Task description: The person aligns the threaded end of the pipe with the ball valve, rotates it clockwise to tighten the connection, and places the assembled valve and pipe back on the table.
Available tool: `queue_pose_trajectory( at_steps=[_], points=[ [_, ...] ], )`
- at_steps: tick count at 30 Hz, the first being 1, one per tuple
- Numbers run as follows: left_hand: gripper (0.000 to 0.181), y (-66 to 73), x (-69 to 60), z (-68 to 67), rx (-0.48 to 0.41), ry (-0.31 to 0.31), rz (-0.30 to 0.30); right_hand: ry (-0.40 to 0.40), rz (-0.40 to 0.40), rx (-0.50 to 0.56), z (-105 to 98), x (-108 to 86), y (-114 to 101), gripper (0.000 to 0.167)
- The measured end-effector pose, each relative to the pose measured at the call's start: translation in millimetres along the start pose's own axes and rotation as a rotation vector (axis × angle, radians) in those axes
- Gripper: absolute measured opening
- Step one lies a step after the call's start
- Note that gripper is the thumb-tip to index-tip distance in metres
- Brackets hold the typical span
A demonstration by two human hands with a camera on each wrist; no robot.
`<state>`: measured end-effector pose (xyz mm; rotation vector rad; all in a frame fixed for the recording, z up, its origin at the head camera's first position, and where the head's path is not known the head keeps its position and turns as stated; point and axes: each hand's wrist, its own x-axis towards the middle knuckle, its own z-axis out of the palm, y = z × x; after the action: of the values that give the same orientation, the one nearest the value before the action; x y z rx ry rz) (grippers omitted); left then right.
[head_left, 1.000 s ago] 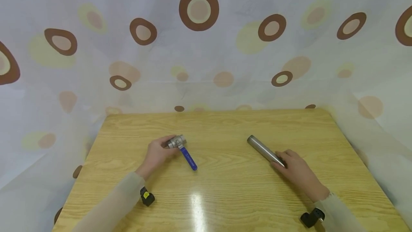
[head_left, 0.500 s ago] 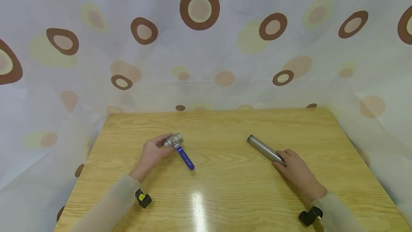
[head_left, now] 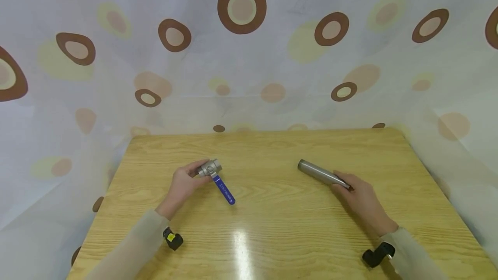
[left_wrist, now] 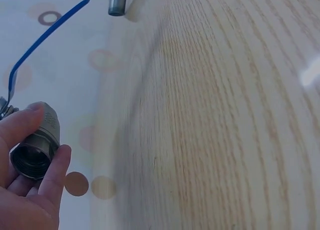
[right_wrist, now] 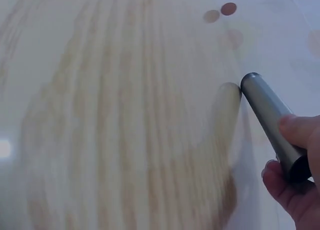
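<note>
My left hand (head_left: 184,186) grips a metal ball valve (head_left: 210,168) by its body, with thumb and fingers on either side. The valve's blue lever handle (head_left: 224,190) slants down to the right in the head view. In the left wrist view the threaded opening of the valve (left_wrist: 34,159) faces the camera. On the right, my right hand (head_left: 362,198) holds a grey metal pipe (head_left: 320,172) near its closer end, thumb against fingers. The pipe's far end points up and left; the right wrist view shows the pipe (right_wrist: 270,115) beside its reflection on the tabletop.
Both hands are over a glossy wood-grain table (head_left: 264,219). A pale curtain (head_left: 249,64) with brown and yellow circles surrounds its back and sides. Small black cameras sit on the left wrist (head_left: 173,239) and the right wrist (head_left: 378,254).
The left hand and valve have shifted slightly left. The pipe has turned a little toward horizontal in the right hand's grip, its near end moving right and up.
</note>
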<state>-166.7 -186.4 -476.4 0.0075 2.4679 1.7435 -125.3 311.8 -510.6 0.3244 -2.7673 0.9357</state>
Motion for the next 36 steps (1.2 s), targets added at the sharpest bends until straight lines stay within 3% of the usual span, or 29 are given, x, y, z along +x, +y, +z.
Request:
queue_pose_trajectory(
  at_steps=[4,18,27,36],
  points=[
    [0.059,0.4,-0.1,0.0,-0.007,-0.002,-0.001,0.044,0.043,0.067,-1.9,1.3,-0.1,0.043],
    [0.057,-7.9,1.6,3.4,-0.026,-0.041,-0.034,0.122,0.037,0.15,1.4,1.2,2.1,0.038],
    [0.055,-7.9,1.3,3.2,-0.025,-0.043,-0.032,0.084,0.146,0.177,0.9,1.5,6.5,0.039],
    [0.055,-9.9,1.7,3.9,-0.031,-0.045,-0.036,0.074,0.262,0.309,-1.5,1.1,1.5,0.043]
  ],
)
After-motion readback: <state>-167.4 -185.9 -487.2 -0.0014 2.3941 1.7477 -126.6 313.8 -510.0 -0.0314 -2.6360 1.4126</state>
